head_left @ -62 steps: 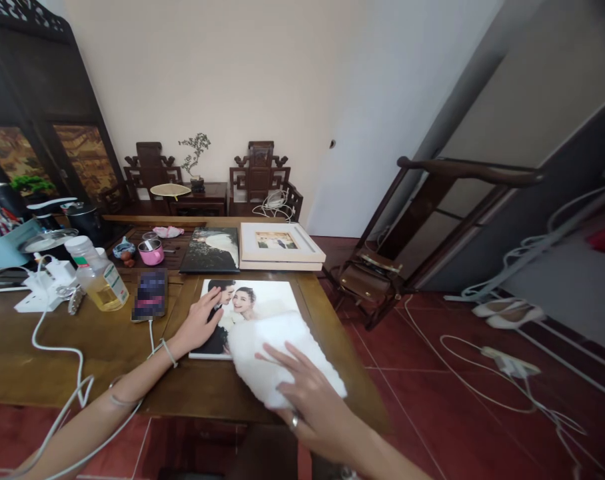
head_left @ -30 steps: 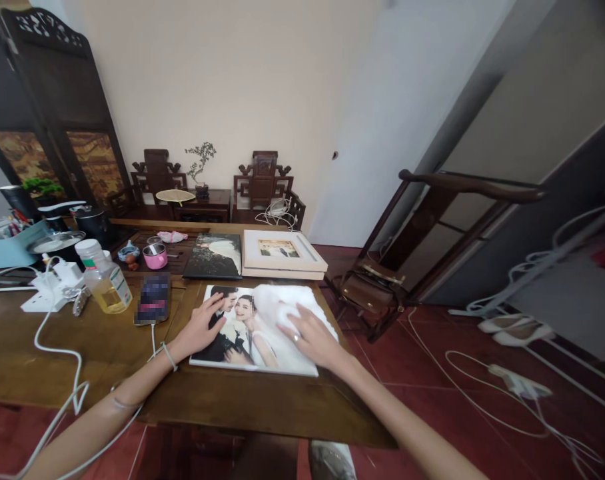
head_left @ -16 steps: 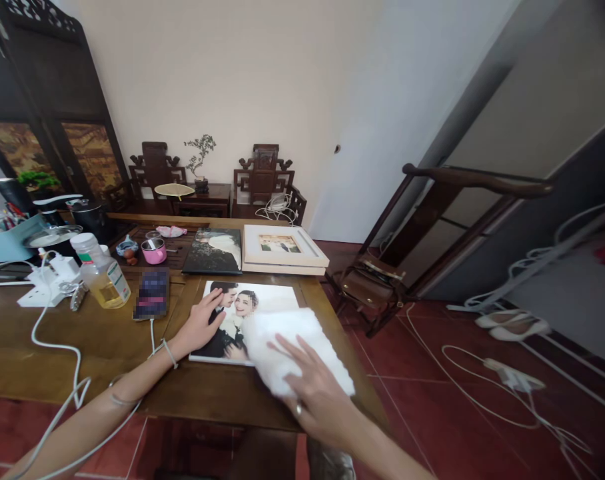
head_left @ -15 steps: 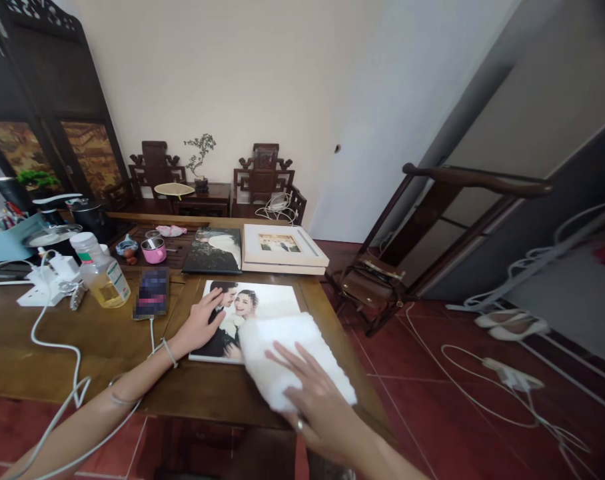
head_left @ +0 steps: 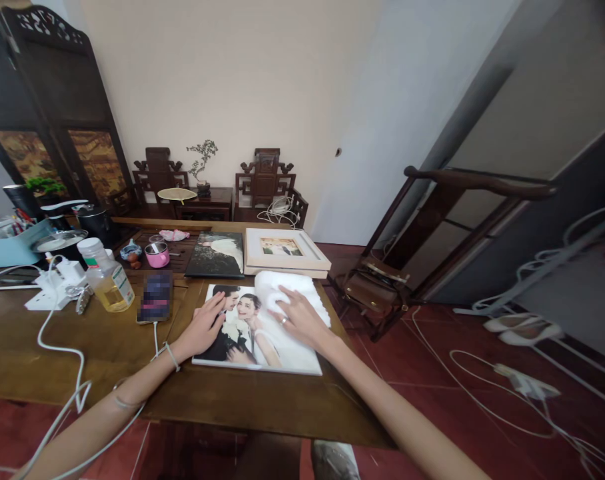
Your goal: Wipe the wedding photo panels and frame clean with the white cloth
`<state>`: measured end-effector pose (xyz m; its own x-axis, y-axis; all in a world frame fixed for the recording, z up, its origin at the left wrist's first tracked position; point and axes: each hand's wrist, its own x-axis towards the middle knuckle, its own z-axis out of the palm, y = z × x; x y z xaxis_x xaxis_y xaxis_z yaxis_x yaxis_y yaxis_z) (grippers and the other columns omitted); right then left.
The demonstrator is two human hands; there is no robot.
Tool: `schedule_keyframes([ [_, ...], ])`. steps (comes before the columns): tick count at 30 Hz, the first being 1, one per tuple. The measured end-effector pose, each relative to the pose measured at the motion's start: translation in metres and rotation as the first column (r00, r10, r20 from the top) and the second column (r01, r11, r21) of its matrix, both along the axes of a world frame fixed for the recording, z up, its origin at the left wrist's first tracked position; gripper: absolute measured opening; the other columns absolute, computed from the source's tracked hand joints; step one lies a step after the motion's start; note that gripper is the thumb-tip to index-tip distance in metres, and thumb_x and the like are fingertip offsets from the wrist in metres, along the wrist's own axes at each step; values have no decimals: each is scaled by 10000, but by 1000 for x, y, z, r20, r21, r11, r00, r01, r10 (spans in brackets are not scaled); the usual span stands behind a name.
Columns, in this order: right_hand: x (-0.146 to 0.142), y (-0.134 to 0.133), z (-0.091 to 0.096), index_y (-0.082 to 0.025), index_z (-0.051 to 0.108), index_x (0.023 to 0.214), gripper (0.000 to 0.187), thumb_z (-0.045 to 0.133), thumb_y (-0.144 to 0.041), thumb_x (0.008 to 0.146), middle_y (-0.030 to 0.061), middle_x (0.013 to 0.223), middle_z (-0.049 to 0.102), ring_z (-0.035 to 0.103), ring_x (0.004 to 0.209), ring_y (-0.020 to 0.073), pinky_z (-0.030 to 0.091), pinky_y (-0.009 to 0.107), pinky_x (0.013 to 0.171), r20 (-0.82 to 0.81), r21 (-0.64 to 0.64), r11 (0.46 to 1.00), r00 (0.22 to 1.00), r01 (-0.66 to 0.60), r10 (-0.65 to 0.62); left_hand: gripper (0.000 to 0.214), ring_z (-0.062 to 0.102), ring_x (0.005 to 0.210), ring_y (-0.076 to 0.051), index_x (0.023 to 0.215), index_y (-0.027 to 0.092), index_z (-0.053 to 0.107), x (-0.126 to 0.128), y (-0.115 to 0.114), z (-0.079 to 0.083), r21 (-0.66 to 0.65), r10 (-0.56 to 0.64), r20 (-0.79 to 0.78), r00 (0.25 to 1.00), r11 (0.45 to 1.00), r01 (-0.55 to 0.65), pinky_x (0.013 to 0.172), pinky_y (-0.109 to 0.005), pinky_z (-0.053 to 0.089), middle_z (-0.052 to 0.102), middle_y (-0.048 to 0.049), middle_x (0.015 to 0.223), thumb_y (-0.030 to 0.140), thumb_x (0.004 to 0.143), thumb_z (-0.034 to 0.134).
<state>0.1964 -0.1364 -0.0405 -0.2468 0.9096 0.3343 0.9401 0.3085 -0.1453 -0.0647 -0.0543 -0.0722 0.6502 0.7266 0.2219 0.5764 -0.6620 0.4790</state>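
A glossy photo album (head_left: 240, 343) with a couple on its cover lies flat near the table's front edge. My left hand (head_left: 202, 327) rests on its left part, fingers stretched and holding nothing. On the upper right of the cover is a thick white cloth (head_left: 310, 288), spread partly past the album's far edge. My right hand (head_left: 300, 317), with a ring on one finger, presses on this cloth from above with its fingers apart. The underside of the cloth is hidden.
Behind the album are a dark photo album (head_left: 213, 255) and a white framed box (head_left: 287, 252). To the left stand a phone (head_left: 155, 297) on a cable, a bottle (head_left: 107, 277), a pink cup (head_left: 156, 255) and a power strip (head_left: 57, 287). A wooden chair (head_left: 417, 247) stands right.
My right hand and the white cloth have moved away from me, from the album's lower right to its upper right, uncovering more of the cover. My left hand has stayed on the album.
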Motion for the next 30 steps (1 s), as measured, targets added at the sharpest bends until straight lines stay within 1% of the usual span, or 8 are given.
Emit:
schedule_keyframes([
  [7,-32,-100,-9,-183,654,787,146,510,-166,779,109,1434,401,199,1381,303,240,570,1073,35,-23,980,980,-196,197,457,241,1387,-216,1402,213,349,1,1,-4,31,-28,23,999,999,27,1111,-457,225,298,-90,1496,320,965,264],
  [10,-35,-124,-9,-193,635,723,115,526,-181,757,93,1442,389,199,1379,311,262,584,1051,31,-17,962,961,-273,273,453,247,1384,-216,1400,227,348,0,1,-5,30,-25,40,999,999,24,1108,-463,231,303,-86,1494,336,967,268],
  [13,-29,-113,-7,-193,641,725,121,526,-183,761,109,1403,444,257,1361,306,278,575,1042,16,-12,963,963,-270,271,451,247,1384,-213,1399,230,340,0,1,-5,21,-13,39,999,1000,12,1105,-468,238,303,-85,1494,347,971,259],
  [16,-16,-76,-5,-180,658,795,145,513,-187,802,140,1358,493,314,1338,292,275,553,1054,-14,-19,982,983,-186,185,449,250,1382,-210,1390,212,348,0,0,-3,21,-10,23,1000,1000,10,1112,-462,229,310,-90,1490,346,971,255],
  [20,0,-20,-1,-167,663,899,214,474,-267,890,133,1403,440,266,1361,293,257,542,1072,-38,-16,996,996,-85,84,441,264,1376,-209,1382,207,357,1,-1,0,17,-16,25,1000,1000,16,1113,-452,231,315,-88,1488,328,967,266],
  [23,3,0,1,-143,659,959,268,441,-294,918,162,1383,457,250,1365,309,249,563,1068,-31,-28,999,999,-40,39,441,263,1376,-207,1387,208,349,0,-2,1,10,-18,34,999,1000,17,1113,-455,227,314,-87,1489,315,967,268],
  [26,-5,-15,0,-140,658,979,246,455,-254,901,168,1371,470,248,1364,313,244,573,1068,-16,-49,997,998,-58,57,447,252,1380,-209,1397,202,334,1,-2,1,5,-6,22,1000,1000,6,1108,-468,229,307,-93,1491,302,967,263],
  [30,-26,-73,-4,-170,667,859,170,503,-186,819,113,1441,385,175,1385,312,207,582,1089,17,-68,986,988,-153,154,446,245,1383,-213,1393,199,344,1,-1,0,11,0,15,1000,1000,0,1105,-468,238,304,-95,1492,295,966,260],
])
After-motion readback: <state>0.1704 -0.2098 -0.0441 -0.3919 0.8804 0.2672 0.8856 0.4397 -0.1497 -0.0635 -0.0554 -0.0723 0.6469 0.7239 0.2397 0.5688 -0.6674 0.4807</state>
